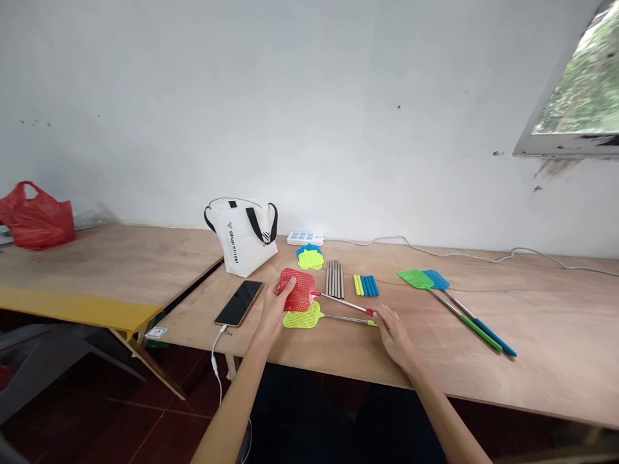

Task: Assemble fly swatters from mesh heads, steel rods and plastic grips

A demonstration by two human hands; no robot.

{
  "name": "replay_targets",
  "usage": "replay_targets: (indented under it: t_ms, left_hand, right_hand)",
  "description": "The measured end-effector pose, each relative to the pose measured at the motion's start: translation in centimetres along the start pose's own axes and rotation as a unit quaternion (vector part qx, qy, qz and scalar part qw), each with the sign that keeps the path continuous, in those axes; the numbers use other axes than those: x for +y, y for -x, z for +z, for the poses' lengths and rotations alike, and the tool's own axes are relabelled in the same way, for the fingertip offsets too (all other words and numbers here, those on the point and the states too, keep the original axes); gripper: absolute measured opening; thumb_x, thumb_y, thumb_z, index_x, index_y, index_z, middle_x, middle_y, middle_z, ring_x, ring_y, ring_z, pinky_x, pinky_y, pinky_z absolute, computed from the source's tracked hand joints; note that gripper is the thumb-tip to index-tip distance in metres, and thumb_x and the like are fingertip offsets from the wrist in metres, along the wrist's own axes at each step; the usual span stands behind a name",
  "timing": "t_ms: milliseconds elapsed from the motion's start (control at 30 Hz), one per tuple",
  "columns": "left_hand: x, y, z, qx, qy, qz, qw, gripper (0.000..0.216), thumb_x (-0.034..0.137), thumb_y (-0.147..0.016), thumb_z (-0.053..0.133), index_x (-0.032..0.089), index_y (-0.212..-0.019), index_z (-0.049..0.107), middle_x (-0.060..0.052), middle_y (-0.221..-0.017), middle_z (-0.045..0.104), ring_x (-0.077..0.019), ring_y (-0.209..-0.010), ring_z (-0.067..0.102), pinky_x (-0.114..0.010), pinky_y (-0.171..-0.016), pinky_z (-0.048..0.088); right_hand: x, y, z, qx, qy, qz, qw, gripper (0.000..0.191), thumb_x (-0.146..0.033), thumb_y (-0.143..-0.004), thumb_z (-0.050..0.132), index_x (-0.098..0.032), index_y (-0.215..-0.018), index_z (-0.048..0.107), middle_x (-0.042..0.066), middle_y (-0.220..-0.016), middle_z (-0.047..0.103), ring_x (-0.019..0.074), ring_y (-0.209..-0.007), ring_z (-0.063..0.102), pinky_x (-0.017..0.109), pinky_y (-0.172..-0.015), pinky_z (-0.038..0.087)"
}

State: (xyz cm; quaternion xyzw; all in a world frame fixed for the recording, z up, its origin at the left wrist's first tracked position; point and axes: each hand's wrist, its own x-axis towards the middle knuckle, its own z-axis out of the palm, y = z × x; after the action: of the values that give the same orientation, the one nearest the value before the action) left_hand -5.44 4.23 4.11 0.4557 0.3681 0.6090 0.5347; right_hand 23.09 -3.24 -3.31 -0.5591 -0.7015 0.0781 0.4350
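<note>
A red fly swatter (302,293) is held between both hands above the table. My left hand (276,304) pinches its mesh head, thumb on top. Around its red grip at the other end, my right hand (393,332) is closed, hiding most of that grip. Just beneath lies a yellow fly swatter (302,319), its handle end partly covered by my right hand. Beyond are several grey metal rods (334,280) in a row and several yellow and blue grips (366,285). Loose yellow (310,260) and blue swatter heads (308,247) lie stacked behind them.
Green (416,278) and blue fly swatters (488,334) lie at the right. A phone (239,303) on a white cable rests left of my left hand, near a white bag (244,241). A power strip (305,238) sits by the wall. The wooden table's front edge (338,372) is close.
</note>
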Motion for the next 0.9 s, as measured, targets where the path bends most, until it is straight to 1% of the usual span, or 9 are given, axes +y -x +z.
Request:
replay_targets:
  t_ms: [133, 267, 367, 467, 600, 667, 733, 800, 900]
  left_hand:
    - [-0.3, 0.0, 0.1, -0.014, 0.029, -0.006, 0.999, 0.054, 0.051, -0.072, 0.084, 0.014, -0.108, 0.069, -0.011, -0.102, 0.075, -0.0253, -0.092, 0.074, -0.035, -0.08, 0.06]
    - [-0.6, -0.1, 0.2, -0.018, 0.037, -0.013, 0.999, 0.054, 0.051, -0.073, 0.084, 0.014, -0.109, 0.068, -0.011, -0.101, 0.075, -0.025, -0.09, 0.074, -0.034, -0.079, 0.06]
    - [-0.2, 0.1, 0.3, -0.005, 0.01, 0.004, 1.0, 0.051, 0.05, -0.073, 0.084, 0.014, -0.106, 0.068, -0.01, -0.1, 0.075, -0.0227, -0.088, 0.073, -0.03, -0.076, 0.059]
    - [0.6, 0.5, 0.3, 0.006, -0.039, 0.029, 0.999, 0.049, 0.051, -0.074, 0.083, 0.014, -0.102, 0.068, -0.008, -0.097, 0.074, -0.02, -0.082, 0.072, -0.026, -0.07, 0.057]
    - [1.4, 0.8, 0.2, -0.011, -0.098, 0.066, 0.993, 0.046, 0.052, -0.075, 0.081, 0.015, -0.098, 0.067, -0.006, -0.091, 0.073, -0.0186, -0.077, 0.07, -0.024, -0.064, 0.055]
    - [1.3, 0.8, 0.2, -0.012, -0.118, 0.085, 0.989, 0.045, 0.053, -0.076, 0.08, 0.015, -0.095, 0.067, -0.006, -0.091, 0.073, -0.0192, -0.078, 0.07, -0.024, -0.064, 0.054]
    - [1.1, 0.8, 0.2, -0.019, -0.124, 0.091, 0.988, 0.044, 0.055, -0.078, 0.078, 0.015, -0.095, 0.066, -0.006, -0.093, 0.073, -0.0206, -0.083, 0.07, -0.025, -0.066, 0.055]
    - [0.7, 0.8, 0.4, -0.036, -0.121, 0.082, 0.989, 0.045, 0.056, -0.081, 0.074, 0.016, -0.098, 0.066, -0.007, -0.096, 0.073, -0.0221, -0.087, 0.071, -0.026, -0.069, 0.056]
    - [-0.2, 1.2, 1.2, -0.071, -0.111, 0.06, 0.99, 0.045, 0.055, -0.083, 0.072, 0.016, -0.104, 0.066, -0.008, -0.103, 0.074, -0.0229, -0.094, 0.071, -0.028, -0.076, 0.058]
  right_hand:
    - [0.0, 0.0, 0.0, -0.006, -0.007, 0.009, 1.0, 0.043, -0.045, -0.107, 0.028, -0.028, -0.116, 0.067, 0.007, -0.11, 0.071, 0.0244, -0.103, 0.065, 0.043, -0.095, 0.048]
    - [0.1, 0.1, 0.1, -0.006, 0.005, 0.006, 1.0, 0.043, -0.044, -0.107, 0.028, -0.028, -0.115, 0.067, 0.007, -0.11, 0.071, 0.024, -0.103, 0.065, 0.041, -0.094, 0.048]
    - [0.4, 0.2, 0.1, 0.008, 0.039, -0.017, 0.999, 0.042, -0.038, -0.107, 0.028, -0.027, -0.115, 0.067, 0.008, -0.111, 0.07, 0.0233, -0.103, 0.064, 0.038, -0.091, 0.048]
    - [0.5, 0.3, 0.0, 0.018, 0.098, -0.042, 0.994, 0.041, -0.031, -0.106, 0.028, -0.026, -0.118, 0.066, 0.008, -0.11, 0.069, 0.0225, -0.099, 0.062, 0.035, -0.085, 0.045]
    - [0.2, 0.4, -0.4, 0.016, 0.155, -0.067, 0.985, 0.042, -0.023, -0.106, 0.025, -0.026, -0.12, 0.064, 0.007, -0.104, 0.066, 0.0211, -0.092, 0.059, 0.035, -0.082, 0.04]
    - [-0.1, 0.3, -0.6, 0.02, 0.171, -0.073, 0.982, 0.039, -0.027, -0.107, 0.027, -0.026, -0.117, 0.064, 0.006, -0.101, 0.065, 0.0211, -0.091, 0.059, 0.035, -0.082, 0.038]
    - [-0.4, 0.3, -0.7, 0.03, 0.187, -0.073, 0.979, 0.034, -0.036, -0.107, 0.033, -0.026, -0.112, 0.065, 0.006, -0.098, 0.065, 0.0212, -0.091, 0.058, 0.035, -0.083, 0.037]
    - [-0.8, 0.2, -0.6, 0.041, 0.205, -0.073, 0.975, 0.032, -0.043, -0.107, 0.039, -0.025, -0.109, 0.066, 0.005, -0.095, 0.065, 0.0211, -0.09, 0.059, 0.035, -0.084, 0.037]
    - [-1.4, 0.1, -0.4, 0.043, 0.222, -0.086, 0.97, 0.033, -0.046, -0.106, 0.042, -0.024, -0.111, 0.067, 0.005, -0.095, 0.066, 0.02, -0.087, 0.06, 0.035, -0.084, 0.038]
